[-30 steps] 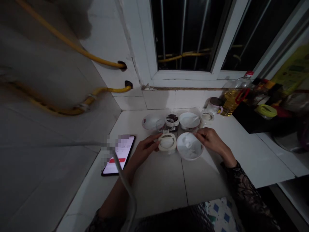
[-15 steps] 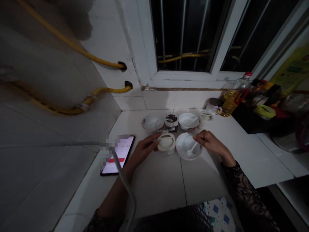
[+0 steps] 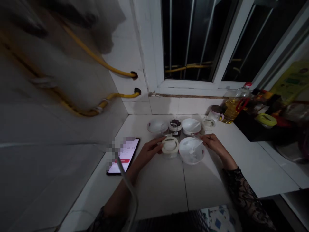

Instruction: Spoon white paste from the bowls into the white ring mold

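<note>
My left hand [image 3: 150,151] rests its fingers around the side of a small clear jar [image 3: 170,147] with a cream rim, its hinged clear lid [image 3: 169,128] flipped up behind. Pale contents show inside the jar. Pinched in my right hand [image 3: 214,144] is the handle of a white spoon [image 3: 198,146]. The spoon's head is inside a white bowl [image 3: 191,160], just right of the jar. Some pale matter seems to lie in the bowl, too dim to make out.
Behind stand an oval white dish [image 3: 154,126], a jar with dark contents [image 3: 175,124], a second bowl [image 3: 190,129] with a spoon and another lidded jar [image 3: 208,124]. A phone [image 3: 125,158] lies left, a cable [image 3: 129,187] crossing before it. An oil bottle [image 3: 233,106] stands right.
My right hand has drawn the spoon's handle rightward, so it leans lower over the bowl's rim. My left hand stays at the jar. The whole view has shifted slightly.
</note>
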### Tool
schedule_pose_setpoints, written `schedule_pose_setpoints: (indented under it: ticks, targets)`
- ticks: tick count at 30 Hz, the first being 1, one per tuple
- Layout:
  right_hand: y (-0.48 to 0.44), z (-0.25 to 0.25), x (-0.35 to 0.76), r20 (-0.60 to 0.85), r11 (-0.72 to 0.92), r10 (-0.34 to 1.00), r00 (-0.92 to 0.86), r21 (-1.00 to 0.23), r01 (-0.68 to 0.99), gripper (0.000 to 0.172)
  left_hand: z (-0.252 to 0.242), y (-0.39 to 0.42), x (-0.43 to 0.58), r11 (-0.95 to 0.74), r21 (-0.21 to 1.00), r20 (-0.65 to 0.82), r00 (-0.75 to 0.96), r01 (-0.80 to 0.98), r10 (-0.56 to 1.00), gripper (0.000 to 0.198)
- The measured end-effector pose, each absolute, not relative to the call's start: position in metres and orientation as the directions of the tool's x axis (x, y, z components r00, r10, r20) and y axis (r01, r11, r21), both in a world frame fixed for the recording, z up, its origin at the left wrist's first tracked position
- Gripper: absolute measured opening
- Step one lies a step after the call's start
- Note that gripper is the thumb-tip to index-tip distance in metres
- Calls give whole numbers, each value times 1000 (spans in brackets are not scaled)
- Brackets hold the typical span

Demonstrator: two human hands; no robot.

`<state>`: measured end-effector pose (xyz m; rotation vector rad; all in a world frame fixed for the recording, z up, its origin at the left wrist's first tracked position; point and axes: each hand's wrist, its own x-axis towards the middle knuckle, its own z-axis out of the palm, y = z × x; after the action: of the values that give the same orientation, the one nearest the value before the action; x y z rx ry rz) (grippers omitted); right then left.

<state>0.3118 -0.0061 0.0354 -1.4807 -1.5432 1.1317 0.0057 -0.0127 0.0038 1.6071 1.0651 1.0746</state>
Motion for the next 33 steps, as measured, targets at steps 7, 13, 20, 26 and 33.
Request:
schedule_pose_setpoints:
  ticks: [7, 13, 20, 26, 33]
  targets:
    - [-15, 53, 277, 206, 165, 975, 82, -922, 351, 54, 3, -12, 5, -220, 960, 169, 268, 172, 948, 47]
    - [-31, 51, 229, 745, 680, 602, -288, -288, 674, 39, 2, -11, 6, -242, 957, 191, 280, 159, 941, 49]
    - [-28, 59, 255, 719, 606, 662, -214, -344, 717, 40, 0, -11, 6, -209, 971, 172, 274, 114, 946, 50]
    - [-16, 63, 312, 173, 337, 940, -295, -618, 710, 49, 2, -12, 5, -197, 971, 154, 277, 138, 949, 49]
    - [-17, 57, 318, 20, 310, 922, -386, -636, 707, 47, 3, -12, 5, -215, 965, 166, 286, 147, 944, 47]
